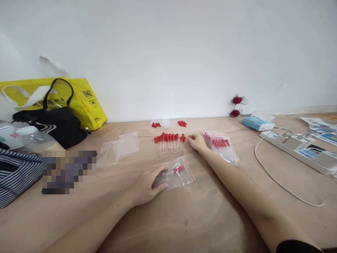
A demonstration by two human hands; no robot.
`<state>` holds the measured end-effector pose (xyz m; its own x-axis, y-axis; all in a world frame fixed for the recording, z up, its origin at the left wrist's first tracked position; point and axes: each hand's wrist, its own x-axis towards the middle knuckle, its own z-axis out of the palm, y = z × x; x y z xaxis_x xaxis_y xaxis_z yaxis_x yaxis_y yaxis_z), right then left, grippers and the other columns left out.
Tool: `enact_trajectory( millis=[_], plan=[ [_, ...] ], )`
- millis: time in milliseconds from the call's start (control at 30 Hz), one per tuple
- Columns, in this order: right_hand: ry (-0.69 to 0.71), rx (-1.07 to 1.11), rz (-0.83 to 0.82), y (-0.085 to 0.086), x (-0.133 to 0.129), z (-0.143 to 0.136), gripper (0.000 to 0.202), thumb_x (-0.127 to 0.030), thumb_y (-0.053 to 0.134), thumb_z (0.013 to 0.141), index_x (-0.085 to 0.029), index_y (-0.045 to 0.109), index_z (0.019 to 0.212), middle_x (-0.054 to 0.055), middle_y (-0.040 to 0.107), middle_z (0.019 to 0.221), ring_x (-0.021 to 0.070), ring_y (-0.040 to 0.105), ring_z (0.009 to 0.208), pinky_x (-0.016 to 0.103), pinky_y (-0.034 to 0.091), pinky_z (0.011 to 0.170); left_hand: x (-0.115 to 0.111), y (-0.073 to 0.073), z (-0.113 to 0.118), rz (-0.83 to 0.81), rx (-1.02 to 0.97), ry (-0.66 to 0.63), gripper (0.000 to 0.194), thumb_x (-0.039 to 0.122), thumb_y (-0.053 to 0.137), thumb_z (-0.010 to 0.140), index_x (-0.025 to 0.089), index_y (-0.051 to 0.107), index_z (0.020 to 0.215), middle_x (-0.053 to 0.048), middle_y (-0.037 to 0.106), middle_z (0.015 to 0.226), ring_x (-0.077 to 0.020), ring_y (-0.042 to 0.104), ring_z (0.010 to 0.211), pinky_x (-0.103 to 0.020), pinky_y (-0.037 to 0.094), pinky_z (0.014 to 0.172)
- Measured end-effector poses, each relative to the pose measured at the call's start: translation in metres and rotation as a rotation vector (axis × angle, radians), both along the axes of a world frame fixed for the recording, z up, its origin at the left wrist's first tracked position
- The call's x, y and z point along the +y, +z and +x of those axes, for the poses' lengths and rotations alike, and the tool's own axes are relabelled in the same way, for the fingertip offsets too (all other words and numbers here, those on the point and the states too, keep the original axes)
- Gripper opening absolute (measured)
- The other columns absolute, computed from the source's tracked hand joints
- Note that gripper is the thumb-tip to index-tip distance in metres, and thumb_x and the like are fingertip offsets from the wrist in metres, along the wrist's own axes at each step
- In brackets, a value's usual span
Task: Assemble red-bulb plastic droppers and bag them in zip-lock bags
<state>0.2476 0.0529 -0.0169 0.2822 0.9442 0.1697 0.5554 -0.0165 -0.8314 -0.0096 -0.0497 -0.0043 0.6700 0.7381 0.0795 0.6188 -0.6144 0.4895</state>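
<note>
A clear zip bag point(181, 179) with a red-bulbed dropper point(179, 169) inside lies in front of me. My left hand point(151, 182) grips its left end, thumb and fingers on either side. Beyond it, several droppers point(170, 138) with red bulbs and thin clear stems lie side by side in a row. At the row's right end, my right hand point(197, 142) has its fingertips closed at the last dropper point(183, 138). Just right of that hand, a filled zip bag point(225, 147) holds several more droppers.
Flat zip bags point(129, 144) lie left of the row. Loose red bulbs point(182, 123) lie by the wall on a clear bag. A yellow bag point(92, 105), black pouch point(65, 126) and bottle point(34, 138) stand left. Tissues point(257, 123) and a power strip point(297, 149) sit right.
</note>
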Motion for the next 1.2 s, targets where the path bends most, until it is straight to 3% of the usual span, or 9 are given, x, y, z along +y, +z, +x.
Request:
enact_trajectory(
  millis=[100, 200, 300, 400, 567, 800, 1033, 1200],
  plan=[
    [-0.081, 0.026, -0.009, -0.003, 0.021, -0.011, 0.024, -0.032, 0.055, 0.069, -0.013, 0.064, 0.083, 0.01, 0.066, 0.086, 0.0214, 0.059, 0.086, 0.029, 0.041, 0.077, -0.001, 0.001, 0.0, -0.001, 0.019, -0.001, 0.046, 0.036, 0.047, 0.08, 0.02, 0.037, 0.122, -0.008, 0.046, 0.126, -0.022, 0.043, 0.115, -0.039, 0.036, 0.095],
    [-0.123, 0.078, -0.012, -0.008, 0.033, -0.019, 0.02, -0.032, 0.059, 0.064, -0.015, 0.064, 0.073, 0.009, 0.067, 0.08, 0.0225, 0.059, 0.087, 0.03, 0.04, 0.078, -0.001, 0.003, 0.001, 0.004, 0.029, -0.001, 0.046, 0.035, 0.047, 0.08, 0.02, 0.037, 0.122, -0.008, 0.045, 0.127, -0.0218, 0.043, 0.115, -0.039, 0.036, 0.095],
    [-0.138, 0.178, 0.003, -0.011, 0.038, -0.019, 0.016, -0.032, 0.06, 0.063, -0.016, 0.06, 0.064, 0.005, 0.064, 0.065, 0.0193, 0.06, 0.073, 0.028, 0.043, 0.068, -0.003, 0.005, 0.002, 0.005, 0.032, -0.003, 0.045, 0.035, 0.047, 0.08, 0.02, 0.038, 0.121, -0.009, 0.045, 0.127, -0.022, 0.042, 0.115, -0.04, 0.035, 0.095],
    [-0.141, 0.321, 0.06, -0.009, 0.034, -0.012, 0.023, -0.04, 0.053, 0.07, -0.017, 0.053, 0.065, 0.001, 0.06, 0.058, 0.0128, 0.057, 0.056, 0.022, 0.042, 0.052, -0.004, 0.006, 0.002, 0.003, 0.035, 0.0, 0.044, 0.035, 0.047, 0.08, 0.02, 0.038, 0.121, -0.008, 0.045, 0.127, -0.0221, 0.042, 0.115, -0.04, 0.035, 0.095],
    [-0.121, 0.513, 0.196, -0.002, -0.005, 0.01, 0.031, -0.051, 0.042, 0.077, -0.02, 0.042, 0.072, -0.002, 0.056, 0.063, 0.0061, 0.047, 0.042, 0.019, 0.039, 0.04, -0.003, 0.004, 0.002, -0.01, 0.042, 0.006, 0.044, 0.035, 0.046, 0.081, 0.02, 0.038, 0.121, -0.008, 0.044, 0.128, -0.0221, 0.042, 0.116, -0.04, 0.035, 0.095],
    [-0.009, 0.759, 0.266, -0.012, -0.08, 0.019, 0.036, -0.053, 0.056, 0.067, -0.022, 0.041, 0.075, -0.005, 0.055, 0.063, 0.0068, 0.047, 0.042, 0.019, 0.039, 0.037, -0.001, 0.002, 0.001, -0.005, 0.009, 0.009, 0.045, 0.036, 0.046, 0.08, 0.022, 0.037, 0.122, -0.007, 0.047, 0.125, -0.0223, 0.044, 0.113, -0.039, 0.037, 0.093],
    [0.114, 0.89, 0.168, -0.011, -0.097, -0.002, 0.035, -0.051, 0.059, 0.067, -0.021, 0.042, 0.074, -0.005, 0.057, 0.065, 0.0067, 0.052, 0.048, 0.019, 0.043, 0.044, -0.001, 0.001, 0.001, -0.012, -0.003, 0.022, 0.049, 0.036, 0.046, 0.08, 0.02, 0.032, 0.124, -0.008, 0.048, 0.124, -0.022, 0.045, 0.113, -0.04, 0.037, 0.094],
    [0.397, 0.691, 0.014, -0.015, -0.103, -0.002, 0.03, -0.043, 0.066, 0.064, -0.019, 0.05, 0.072, -0.005, 0.057, 0.061, 0.0082, 0.054, 0.053, 0.022, 0.044, 0.053, -0.001, -0.001, 0.001, -0.005, -0.013, 0.023, 0.05, 0.037, 0.046, 0.08, 0.021, 0.032, 0.125, -0.008, 0.047, 0.125, -0.0219, 0.043, 0.114, -0.039, 0.036, 0.094]
  ],
)
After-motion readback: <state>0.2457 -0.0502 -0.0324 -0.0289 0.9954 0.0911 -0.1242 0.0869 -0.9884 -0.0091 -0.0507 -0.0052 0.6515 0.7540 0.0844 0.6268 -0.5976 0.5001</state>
